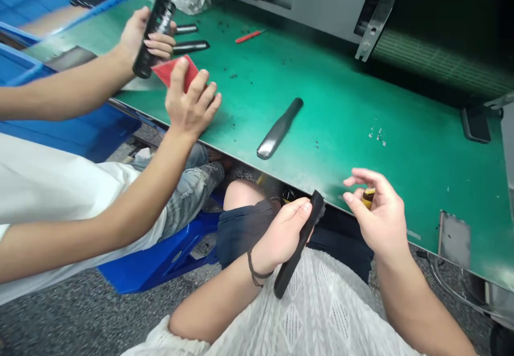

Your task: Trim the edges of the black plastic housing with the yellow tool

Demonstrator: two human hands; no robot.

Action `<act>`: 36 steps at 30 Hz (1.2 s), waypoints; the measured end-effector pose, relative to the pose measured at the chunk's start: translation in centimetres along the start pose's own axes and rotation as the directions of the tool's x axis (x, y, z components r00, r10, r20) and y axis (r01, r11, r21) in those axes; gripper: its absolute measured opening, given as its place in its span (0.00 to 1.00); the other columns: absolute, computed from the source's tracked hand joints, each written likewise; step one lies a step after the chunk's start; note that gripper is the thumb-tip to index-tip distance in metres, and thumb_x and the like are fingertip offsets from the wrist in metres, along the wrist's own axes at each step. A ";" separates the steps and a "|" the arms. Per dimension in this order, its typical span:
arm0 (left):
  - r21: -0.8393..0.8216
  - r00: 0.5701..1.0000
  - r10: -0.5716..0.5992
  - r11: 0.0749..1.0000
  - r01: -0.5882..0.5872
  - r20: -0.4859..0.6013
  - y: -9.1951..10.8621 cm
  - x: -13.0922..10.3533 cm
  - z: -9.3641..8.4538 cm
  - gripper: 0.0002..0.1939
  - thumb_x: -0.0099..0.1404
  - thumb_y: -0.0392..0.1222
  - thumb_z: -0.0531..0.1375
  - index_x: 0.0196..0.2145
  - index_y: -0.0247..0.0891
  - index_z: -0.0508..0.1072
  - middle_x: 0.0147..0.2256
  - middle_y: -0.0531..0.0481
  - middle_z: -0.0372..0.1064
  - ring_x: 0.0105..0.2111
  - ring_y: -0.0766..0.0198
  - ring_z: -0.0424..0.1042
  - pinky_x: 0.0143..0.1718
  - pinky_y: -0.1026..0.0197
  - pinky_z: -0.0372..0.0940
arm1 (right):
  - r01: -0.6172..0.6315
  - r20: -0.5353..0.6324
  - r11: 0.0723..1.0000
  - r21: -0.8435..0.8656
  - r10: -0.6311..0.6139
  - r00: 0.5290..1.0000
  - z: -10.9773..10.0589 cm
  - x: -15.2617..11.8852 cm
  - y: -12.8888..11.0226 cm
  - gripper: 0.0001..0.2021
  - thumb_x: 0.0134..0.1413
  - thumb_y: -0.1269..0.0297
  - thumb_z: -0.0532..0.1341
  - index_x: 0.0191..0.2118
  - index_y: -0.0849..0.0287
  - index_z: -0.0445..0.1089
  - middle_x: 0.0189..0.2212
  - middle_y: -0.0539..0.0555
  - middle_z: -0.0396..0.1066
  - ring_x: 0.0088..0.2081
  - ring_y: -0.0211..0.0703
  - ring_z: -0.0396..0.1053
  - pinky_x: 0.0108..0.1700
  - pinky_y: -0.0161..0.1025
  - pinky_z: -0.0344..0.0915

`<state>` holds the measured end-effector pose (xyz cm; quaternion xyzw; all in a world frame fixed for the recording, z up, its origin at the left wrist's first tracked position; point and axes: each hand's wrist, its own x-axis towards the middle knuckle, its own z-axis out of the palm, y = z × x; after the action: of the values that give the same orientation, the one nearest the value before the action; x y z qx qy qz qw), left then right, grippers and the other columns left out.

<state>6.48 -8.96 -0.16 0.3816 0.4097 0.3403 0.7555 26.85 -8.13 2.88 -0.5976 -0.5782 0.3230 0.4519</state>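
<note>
**Left hand (287, 230) grips a black piece (299, 246) in front of the green table (341, 104)**

At the table's left end, a co-worker (44, 184) in a white top holds another dark piece (155, 35) in one hand and a red pad (179, 72) in the other. Two short dark pieces (188, 46) lie on the table behind those hands, and a red-handled tool (249, 36) lies farther right, towards its back. A loose dark piece (280, 128) rests near the table's front edge, narrow at one end, wider and shiny at the other.

Just off that edge, over the lap, the left hand is closed around the black piece, thumb pressed near its upper end. This piece is long, slim and matt black, and stands tilted, its lower end against the knitted top (317, 313). The right hand (379, 211), by the table's front edge, curls loosely around a small yellow object (368, 197), mostly hidden, with thumb and forefinger apart. On the table's right end lie a phone (476, 124) and a flat grey plate (454, 238).
</note>
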 end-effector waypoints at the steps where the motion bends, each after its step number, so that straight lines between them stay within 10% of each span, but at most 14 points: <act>1: -0.018 1.000 -0.007 1.000 0.007 -0.025 0.3 0.3 0.0 0.27 0.74 0.65 0.55 0.31 0.38 0.64 0.20 0.57 0.62 0.17 0.72 0.57 0.19 0.67 0.53 | 0.027 0.001 0.999 -0.047 -0.027 1.000 -0.1 -0.1 -0.2 0.06 0.63 0.61 0.67 0.44 0.53 0.74 0.39 0.52 0.75 0.30 0.38 0.67 0.33 0.39 0.67; 12: -0.323 0.920 0.150 0.905 -0.275 -0.363 5.3 8.0 1.7 0.29 0.72 0.69 0.55 0.32 0.39 0.62 0.24 0.56 0.61 0.21 0.71 0.61 0.24 0.66 0.60 | -0.091 0.394 0.979 -0.184 0.158 0.906 3.1 0.0 -2.6 0.16 0.63 0.54 0.63 0.26 0.56 0.66 0.21 0.47 0.66 0.24 0.39 0.62 0.27 0.36 0.58; 17: 0.197 0.832 0.436 0.899 -0.391 -0.343 6.7 9.0 -1.1 0.22 0.77 0.56 0.54 0.58 0.38 0.65 0.55 0.36 0.70 0.51 0.56 0.74 0.53 0.50 0.72 | -0.122 0.309 0.916 -0.382 0.251 0.917 1.7 6.9 -2.4 0.21 0.64 0.44 0.58 0.27 0.55 0.66 0.20 0.47 0.66 0.24 0.41 0.64 0.28 0.37 0.60; 21: 0.880 0.678 0.726 0.391 -0.269 -0.115 6.6 8.7 -4.0 0.19 0.75 0.38 0.53 0.61 0.37 0.68 0.62 0.33 0.65 0.65 0.45 0.63 0.66 0.38 0.61 | -0.083 0.176 0.815 -0.573 0.221 0.959 2.1 17.3 -0.9 0.19 0.65 0.51 0.61 0.25 0.56 0.64 0.22 0.49 0.66 0.27 0.42 0.65 0.33 0.39 0.61; 24: 0.995 0.713 0.701 0.091 -0.049 -0.029 6.0 8.8 -5.3 0.20 0.73 0.36 0.55 0.60 0.35 0.72 0.64 0.32 0.63 0.66 0.38 0.61 0.66 0.33 0.60 | -0.092 0.130 0.747 -0.658 0.233 0.964 4.9 24.1 -0.8 0.17 0.68 0.54 0.64 0.29 0.59 0.68 0.28 0.50 0.71 0.32 0.41 0.70 0.40 0.40 0.68; 28: 0.992 0.738 0.674 -0.081 0.094 -0.015 5.2 9.2 -6.8 0.20 0.72 0.40 0.57 0.60 0.35 0.73 0.65 0.30 0.63 0.64 0.32 0.63 0.61 0.31 0.63 | -0.086 0.090 0.706 -0.703 0.208 0.974 7.7 28.2 -2.4 0.17 0.70 0.49 0.63 0.40 0.61 0.74 0.37 0.52 0.76 0.38 0.41 0.74 0.46 0.44 0.73; 31: 0.987 0.704 0.710 -0.105 0.121 -0.011 4.9 9.8 -8.0 0.20 0.72 0.42 0.58 0.57 0.32 0.74 0.65 0.26 0.63 0.63 0.31 0.65 0.58 0.34 0.66 | -0.087 0.001 0.665 -0.742 0.130 0.992 4.9 29.5 -3.3 0.18 0.69 0.48 0.63 0.44 0.61 0.75 0.40 0.54 0.78 0.42 0.43 0.76 0.49 0.44 0.73; 36: 0.986 0.668 0.744 -0.087 0.145 -0.033 5.0 10.5 -8.4 0.20 0.71 0.43 0.57 0.56 0.30 0.75 0.64 0.26 0.63 0.61 0.32 0.67 0.54 0.36 0.68 | -0.182 -0.233 0.510 -0.841 -0.037 0.972 -6.7 30.2 -5.7 0.17 0.72 0.53 0.61 0.56 0.60 0.72 0.55 0.59 0.73 0.53 0.50 0.73 0.56 0.51 0.72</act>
<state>2.61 4.67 -2.78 0.7444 0.6256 0.2311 -0.0319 34.40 20.00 14.78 -0.7981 -0.5822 -0.0545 0.1452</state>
